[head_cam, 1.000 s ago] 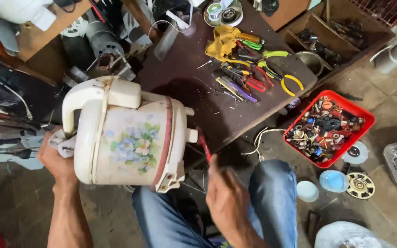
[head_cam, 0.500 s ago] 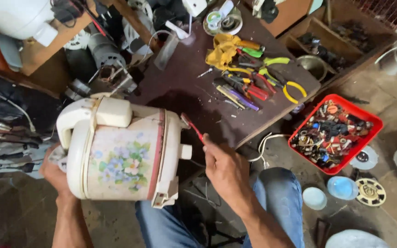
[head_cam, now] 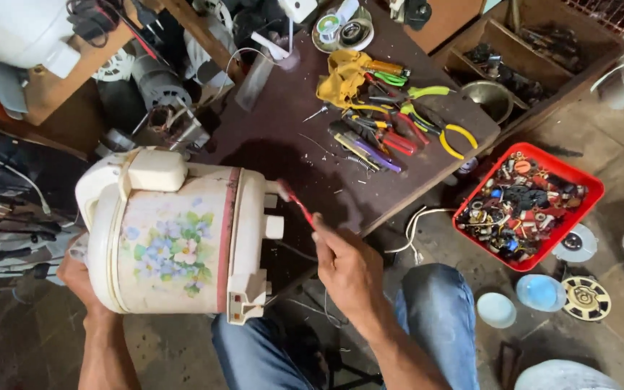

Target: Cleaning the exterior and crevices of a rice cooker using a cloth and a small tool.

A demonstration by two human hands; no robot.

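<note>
Progress: casing still whole and closed; red-handled screwdriver (head_cam: 299,205) tip set at the base end, so the work looks barely begun.
Cooker: cream electric pot (head_cam: 175,235) with blue floral print, on its side, left of centre, above the lap.
Left hand (head_cam: 81,278): fingers cupped under its lid end.
Right hand (head_cam: 348,267): fingers closed on the screwdriver.
Bench (head_cam: 290,144): upper centre, pliers scattered.

Setting: small repair workshop, prob. for household appliances. Evidence: dark worktable (head_cam: 283,137) w/ pliers (head_cam: 438,130) and screwdrivers (head_cam: 370,148) spread loose on it; red tray (head_cam: 592,189) full of mixed small parts on concrete floor; bare motor (head_cam: 154,87) and wires behind table; wooden crate (head_cam: 543,29) w/ metal bits at upper right. Cluttered, grimy surfaces throughout.
</note>
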